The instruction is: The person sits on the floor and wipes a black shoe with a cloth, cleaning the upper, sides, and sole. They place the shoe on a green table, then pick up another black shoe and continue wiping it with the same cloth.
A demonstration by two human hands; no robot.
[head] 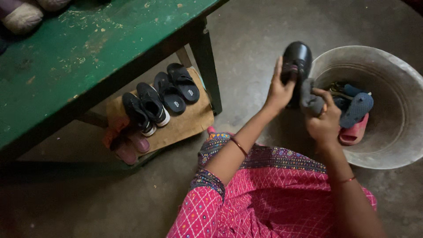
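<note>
The fingers of the left hand (pixel 279 90) are wrapping around the side of a glossy black shoe (pixel 297 61), holding it up off the floor just beside the rim of a large metal basin (pixel 396 145). The fingers of the right hand (pixel 325 120) are clenching a bunched grey cloth (pixel 309 100), which is pressing against the lower part of the shoe. Both forearms are reaching forward over a lap covered in pink patterned fabric (pixel 273 194), each wrist wearing a thin bangle. Inside the basin, a blue sandal (pixel 358 109) and a pink slipper (pixel 352 133) are lying together with other footwear. To the left, under the green worktop (pixel 79 53), black sneakers (pixel 145 108) and black sandals (pixel 176 88) are sitting in a row on a low wooden board (pixel 194 121), with pinkish shoes (pixel 128 147) lying at its near edge.
</note>
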